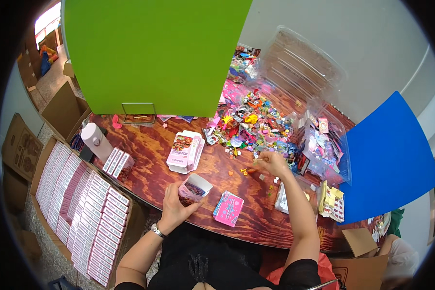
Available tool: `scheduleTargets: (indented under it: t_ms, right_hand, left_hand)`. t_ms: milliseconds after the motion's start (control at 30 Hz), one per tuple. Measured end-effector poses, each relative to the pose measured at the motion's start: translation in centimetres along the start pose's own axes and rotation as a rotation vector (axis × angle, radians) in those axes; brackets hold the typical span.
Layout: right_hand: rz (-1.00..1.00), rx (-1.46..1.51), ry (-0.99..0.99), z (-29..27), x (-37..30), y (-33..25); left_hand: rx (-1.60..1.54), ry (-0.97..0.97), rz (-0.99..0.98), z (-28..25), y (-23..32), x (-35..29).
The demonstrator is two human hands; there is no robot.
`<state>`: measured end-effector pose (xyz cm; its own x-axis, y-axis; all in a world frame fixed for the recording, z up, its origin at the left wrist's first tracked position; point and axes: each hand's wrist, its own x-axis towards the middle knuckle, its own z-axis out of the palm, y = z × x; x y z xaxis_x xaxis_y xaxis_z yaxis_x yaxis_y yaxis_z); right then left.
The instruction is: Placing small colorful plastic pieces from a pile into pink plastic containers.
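My left hand (174,203) is wrapped round a small pink carton (187,194) at the table's near edge. The carton's top is open toward me, and something dark and patterned shows inside. My right hand (273,164) reaches to the near side of a heap of colourful small trinkets (256,121). Its fingers are pinched together; what lies between them is too small to make out. Just left of those fingers are a few tiny yellow and orange pieces (245,171). Between my arms rests a stack of pink and blue cards (228,210).
Flattened pink cartons (181,152) lie beyond my left hand. A pink bottle (95,140) and upright cartons (118,164) stand farther left, above a large box of packed cartons (82,208). A clear bin (324,145) and blue panel (391,159) are right; a green panel (154,58) rises behind.
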<state>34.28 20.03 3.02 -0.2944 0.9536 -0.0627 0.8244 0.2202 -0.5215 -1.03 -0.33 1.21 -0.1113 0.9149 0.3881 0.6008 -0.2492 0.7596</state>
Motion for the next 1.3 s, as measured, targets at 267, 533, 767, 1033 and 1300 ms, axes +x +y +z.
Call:
scheduleTargets:
  t_ms: [267, 533, 767, 1033, 1300]
  right_hand:
    - [-0.318, -0.040, 0.134, -1.0, 0.2, -5.7]
    - [-0.098, 0.283, -0.061, 1.5, -0.3, -7.6]
    - [-0.051, 0.539, -0.290, 4.3, -0.3, -8.0]
    - [-0.054, 0.632, -0.145, 2.8, 0.7, -7.5]
    - [-0.317, 0.457, -0.196, 10.0, 0.0, -13.1]
  left_hand:
    - [-0.050, 0.019, -0.005, -0.1, 0.0, -0.1]
    - [-0.148, 0.054, -0.179, -1.1, -1.7, -0.6]
    - [-0.217, 0.204, -0.182, -3.1, -1.9, 0.3]
    - [-0.254, 0.211, -0.247, -3.9, -2.7, 0.1]
    - [-0.237, 0.239, -0.220, -3.1, -3.2, -0.2]
